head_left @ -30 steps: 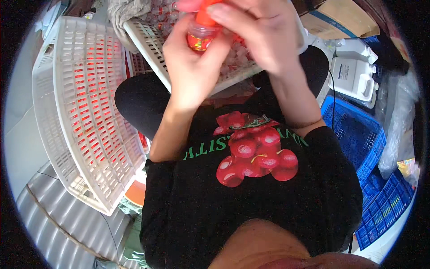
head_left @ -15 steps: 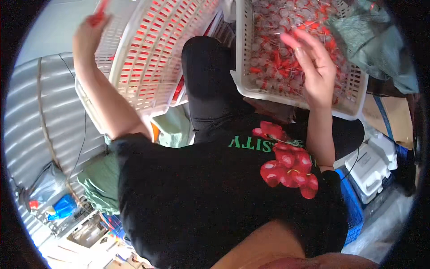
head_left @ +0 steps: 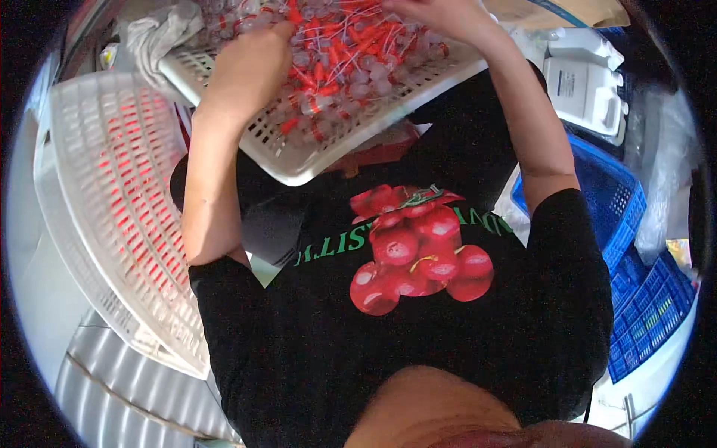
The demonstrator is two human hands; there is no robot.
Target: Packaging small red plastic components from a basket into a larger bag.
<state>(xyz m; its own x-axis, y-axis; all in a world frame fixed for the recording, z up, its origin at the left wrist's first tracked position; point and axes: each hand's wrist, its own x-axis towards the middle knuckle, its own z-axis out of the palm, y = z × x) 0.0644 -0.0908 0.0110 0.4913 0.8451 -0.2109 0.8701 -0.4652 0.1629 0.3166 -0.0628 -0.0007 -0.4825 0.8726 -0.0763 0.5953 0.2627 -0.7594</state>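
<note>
A white plastic basket [head_left: 287, 166] full of small red and clear plastic pieces [head_left: 336, 63], some with thin pale stems, spans the top of the view. My left hand [head_left: 250, 71] is over the basket's left part, its fingers curled down at the pieces; anything in them is hidden. On the other side my right hand [head_left: 444, 16] reaches in above the red pieces. Its fingers are bent toward the middle and partly cut off by the upper edge, so what they pinch cannot be made out.
To the left a second white basket [head_left: 82, 187] stands tilted, with red showing through its slots. A grey cloth [head_left: 160, 37] hangs by the full basket's left corner. At the right are white jugs [head_left: 582, 93] and blue crates [head_left: 624, 201].
My left hand has left the left-hand basket, where it held a red piece, and come over the full basket. My right hand's spread fingers have bent in. The view has turned rightward.
</note>
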